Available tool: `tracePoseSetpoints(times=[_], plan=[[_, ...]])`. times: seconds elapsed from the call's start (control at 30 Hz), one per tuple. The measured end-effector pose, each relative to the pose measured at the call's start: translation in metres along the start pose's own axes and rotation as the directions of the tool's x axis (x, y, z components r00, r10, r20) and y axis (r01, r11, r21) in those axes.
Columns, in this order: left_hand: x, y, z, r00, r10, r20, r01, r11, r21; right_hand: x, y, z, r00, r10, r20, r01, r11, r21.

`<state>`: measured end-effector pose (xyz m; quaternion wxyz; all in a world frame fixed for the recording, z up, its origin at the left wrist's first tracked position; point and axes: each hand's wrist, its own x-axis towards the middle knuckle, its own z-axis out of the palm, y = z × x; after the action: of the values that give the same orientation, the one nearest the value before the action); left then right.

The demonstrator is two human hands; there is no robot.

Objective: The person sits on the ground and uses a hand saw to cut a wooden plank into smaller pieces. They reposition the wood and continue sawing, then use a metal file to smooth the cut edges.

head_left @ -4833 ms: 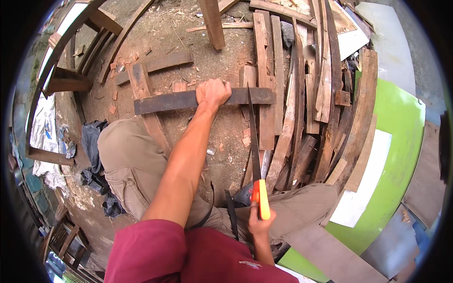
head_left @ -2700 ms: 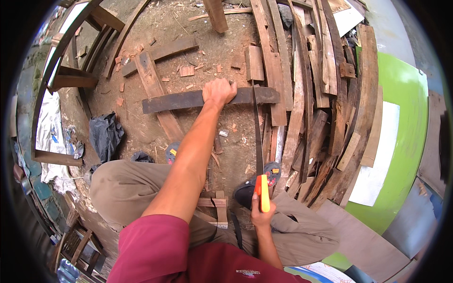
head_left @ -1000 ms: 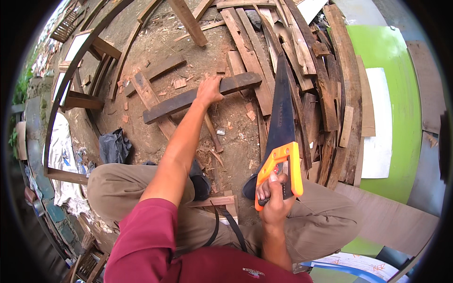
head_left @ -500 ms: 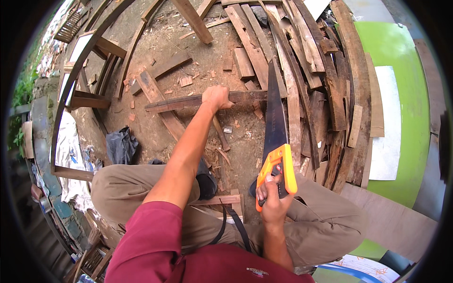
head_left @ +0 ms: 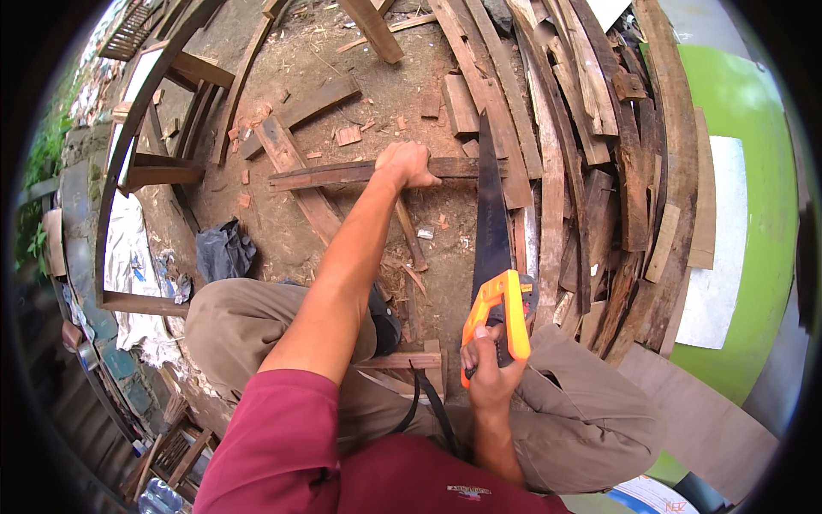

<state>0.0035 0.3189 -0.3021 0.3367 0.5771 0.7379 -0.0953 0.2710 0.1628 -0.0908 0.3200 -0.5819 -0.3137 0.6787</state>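
The left grip (head_left: pixel 406 165) is closed over the plank (head_left: pixel 330 175), across a board (head_left: pixel 318 216); the saw (head_left: pixel 491 244) is clasped in the right grip (head_left: pixel 494 370). A cut is seemingly being aligned — blade contact is unclear — so steadiness is called for.

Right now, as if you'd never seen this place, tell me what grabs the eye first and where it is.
The saw just right of centre stands out first, its bright orange-yellow handle gripped in the right hand. Next comes the vivid green panel at the far right, partly covered by a white sheet. Near the middle, the left hand grips a dark wooden bar that crosses over a brown plank.
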Motion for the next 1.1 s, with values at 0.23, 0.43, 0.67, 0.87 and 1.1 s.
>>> tracePoseSetpoints(times=[0.23,0.43,0.67,0.87,1.1], plan=[[0.033,-0.023,-0.032,0.981,0.012,0.192,0.061,0.928,-0.368,-0.008,0.001,-0.008,0.994,-0.107,0.006,0.107,0.993,-0.051],[0.023,-0.026,-0.028,0.985,-0.153,-0.080,0.138,0.976,-0.171,-0.010,0.000,-0.007,0.997,-0.074,-0.038,0.073,0.997,-0.024],[0.019,-0.022,0.005,0.885,-0.308,-0.350,0.242,0.945,-0.222,-0.011,0.007,-0.004,0.999,-0.041,-0.034,0.039,0.998,-0.055],[0.024,-0.023,-0.005,0.933,-0.317,-0.168,0.279,0.936,-0.215,0.009,0.010,-0.002,0.998,0.004,-0.064,-0.007,0.999,-0.048],[0.018,-0.017,-0.015,0.922,-0.363,-0.133,0.327,0.915,-0.236,0.019,0.009,-0.006,0.998,-0.054,0.008,0.054,0.948,-0.312]])
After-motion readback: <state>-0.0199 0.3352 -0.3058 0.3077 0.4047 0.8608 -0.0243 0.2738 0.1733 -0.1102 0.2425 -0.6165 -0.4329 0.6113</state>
